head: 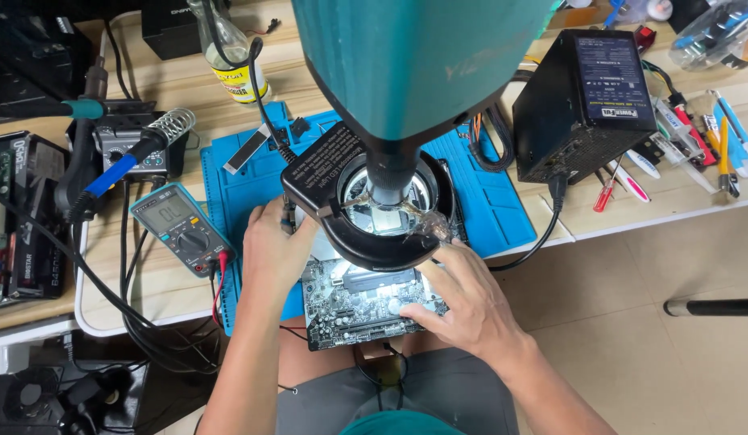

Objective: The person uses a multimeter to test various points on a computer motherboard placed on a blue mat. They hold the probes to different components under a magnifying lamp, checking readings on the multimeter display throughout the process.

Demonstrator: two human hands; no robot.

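**Teal microscope hanging over a circuit board, both hands working at it**

Teal plastic is filling the top of the view: a microscope head (414,56) is hanging over a black ring light (374,213), which is shining down on a circuit board (358,302). The board is lying on a blue work mat (487,193) at the near edge of a pale wooden bench (165,282), with its front end jutting past the edge toward the person's lap.

The left hand (271,250) is resting on the board's left side just under the ring light, its fingers curling narrowly around a thin dark tool (289,216); what kind of tool cannot be made out. The right hand (462,302) is lying on the board's right front corner, fingers loosely spread and pressing flat, holding nothing.

Left of the mat a multimeter (181,229) is lying face up. A soldering iron (136,157) is sitting in its coil stand behind it. A black power supply box (587,101) is standing at the right.
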